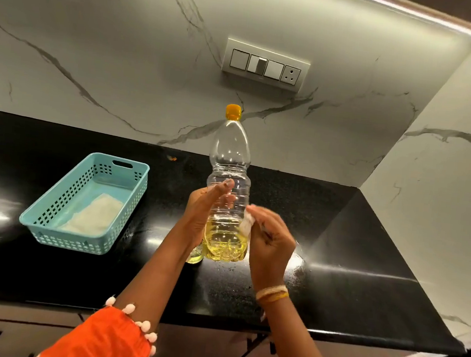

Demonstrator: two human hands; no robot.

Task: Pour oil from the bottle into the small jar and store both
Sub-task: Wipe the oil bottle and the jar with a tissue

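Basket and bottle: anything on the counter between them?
Head view: nothing rests there, only bare black counter. The left hand and forearm pass above that stretch, between the basket and the bottle. The small jar sits by the bottle's base.

Orange sleeve (104,338) with white patches, pale pom-pom trim; right wrist wears cream-and-orange thread bangles (272,293).

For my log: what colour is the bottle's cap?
Orange-yellow cap, screwed on the bottle; head view.
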